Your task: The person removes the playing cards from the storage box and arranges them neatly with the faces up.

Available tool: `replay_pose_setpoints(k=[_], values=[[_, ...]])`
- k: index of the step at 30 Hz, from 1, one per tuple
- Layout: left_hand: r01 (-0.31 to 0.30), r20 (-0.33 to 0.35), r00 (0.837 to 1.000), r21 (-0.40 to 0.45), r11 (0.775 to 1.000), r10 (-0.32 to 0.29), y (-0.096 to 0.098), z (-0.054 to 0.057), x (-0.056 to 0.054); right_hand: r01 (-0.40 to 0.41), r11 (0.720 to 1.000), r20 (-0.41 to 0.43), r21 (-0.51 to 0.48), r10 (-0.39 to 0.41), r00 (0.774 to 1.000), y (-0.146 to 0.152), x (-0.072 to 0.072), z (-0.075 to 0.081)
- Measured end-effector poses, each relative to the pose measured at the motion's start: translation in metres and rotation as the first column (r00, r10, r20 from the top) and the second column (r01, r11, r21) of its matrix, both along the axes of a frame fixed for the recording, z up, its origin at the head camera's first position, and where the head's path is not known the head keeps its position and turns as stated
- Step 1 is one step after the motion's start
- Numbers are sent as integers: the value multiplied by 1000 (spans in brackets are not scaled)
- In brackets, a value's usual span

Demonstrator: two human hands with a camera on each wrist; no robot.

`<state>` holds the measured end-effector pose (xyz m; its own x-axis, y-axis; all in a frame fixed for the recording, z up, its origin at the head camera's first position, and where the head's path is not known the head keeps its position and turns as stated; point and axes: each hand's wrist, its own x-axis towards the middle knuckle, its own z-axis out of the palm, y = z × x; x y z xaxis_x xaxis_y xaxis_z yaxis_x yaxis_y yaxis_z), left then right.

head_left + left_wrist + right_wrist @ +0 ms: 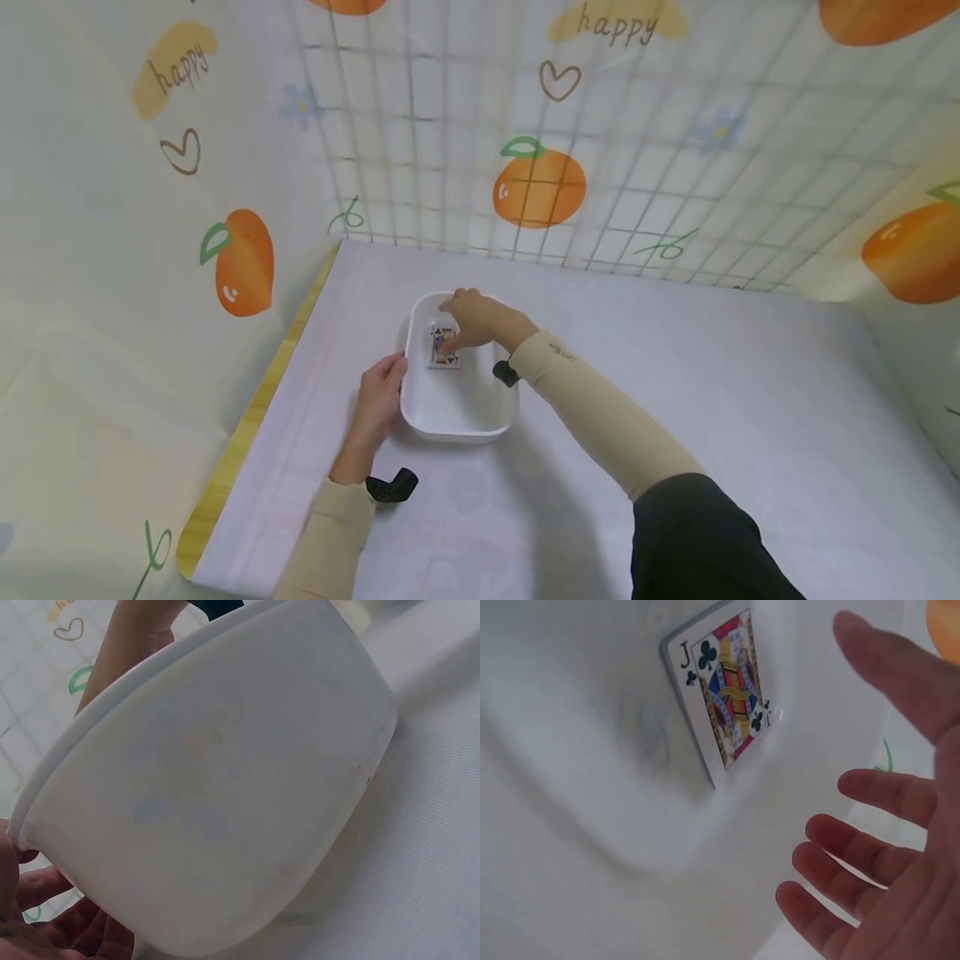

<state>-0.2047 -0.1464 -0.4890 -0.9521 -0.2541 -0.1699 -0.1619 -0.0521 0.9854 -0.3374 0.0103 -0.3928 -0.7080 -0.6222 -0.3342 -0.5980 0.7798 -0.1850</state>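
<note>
- Playing card (724, 690), jack of clubs, face up. Location: inside the white box (457, 408), on its floor, toward the far left. Edge looks thick; one card or a stack, cannot tell.
- Left hand (378, 396): grasping the box's left rim, fingers against the outer wall.
- Right hand (480, 319): released, over the far part of the box, fingers spread, nothing held; in the right wrist view, apart from the card.
- Done, as judged from how things lie: box steadied, card within its walls, right hand close above it.
- Left, as judged: card ungripped by either hand, so any further handling of it is outstanding. Whether it is being put in or taken out, cannot tell.
- In the way: the box's raised walls around the card; the right thumb, covering part of it in the head view. No object lies on top of the card.
- Table (750, 400), white covering, yellow strip (258, 404) along the left side.
- Curtain (450, 108), printed with oranges, hearts and "happy", behind the table.
- Wrist cameras, black, two: left (392, 486), near side of the box; right (506, 372), at the box's right rim.
</note>
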Motion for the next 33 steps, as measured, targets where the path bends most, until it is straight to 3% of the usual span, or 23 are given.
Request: replay_pose_setpoints(k=[8,14,23,33], values=[[2,0,1000,5,1000,-2,-4,0,0,-1,1000,-19,16,1,1000,-7,1,-5],[11,-16,1000,24,1000,-11,-6,0,0,7,1000,6,-2,-7,1000,-10,-4,-16],[21,13,1000,13,1000,-21,-3,-2,-1,57,998,51,-18,-57,997,-10,-3,-30],[14,-6,1000,18,1000,-13,-5,-3,-3,27,1000,25,4,-27,999,-11,-6,-37]])
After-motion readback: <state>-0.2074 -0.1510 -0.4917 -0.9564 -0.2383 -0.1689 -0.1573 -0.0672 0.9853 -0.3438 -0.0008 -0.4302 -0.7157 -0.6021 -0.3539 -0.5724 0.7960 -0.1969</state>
